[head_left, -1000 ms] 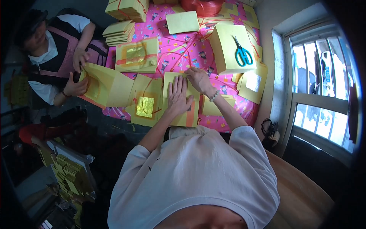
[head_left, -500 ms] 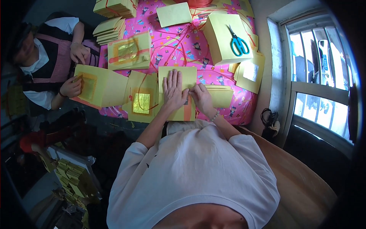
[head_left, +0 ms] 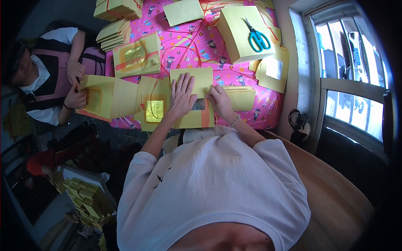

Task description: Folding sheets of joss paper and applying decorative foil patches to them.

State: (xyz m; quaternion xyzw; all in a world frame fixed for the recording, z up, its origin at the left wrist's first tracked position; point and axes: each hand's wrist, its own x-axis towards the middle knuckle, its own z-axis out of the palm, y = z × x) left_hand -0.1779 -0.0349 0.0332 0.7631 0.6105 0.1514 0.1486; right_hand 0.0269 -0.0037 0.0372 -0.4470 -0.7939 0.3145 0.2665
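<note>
My left hand (head_left: 182,97) lies flat with fingers stretched on a yellow paper sheet (head_left: 201,77) at the table's front edge. Near its thumb, a silver foil patch (head_left: 198,104) and an orange-red strip show on the sheet. My right hand (head_left: 221,102) is closed, its fingertips curled at the sheet's right edge; the exact grip is partly hidden. Touching its far side is a stack of yellow paper (head_left: 240,103). Left of my left hand lies another yellow sheet with a gold foil square (head_left: 154,111) and a loop of red string.
Teal-handled scissors (head_left: 258,41) rest on a tall yellow paper stack (head_left: 236,31). Bundled yellow paper (head_left: 118,9) stands far left on the pink patterned tablecloth (head_left: 180,54). At left, a co-worker's hands (head_left: 75,92) hold a foil-patched sheet. A barred window (head_left: 354,83) is at right.
My left hand's fingers have spread a little, and more of the silver patch shows. My right hand has drawn away from the left thumb. The co-worker's two hands have come together.
</note>
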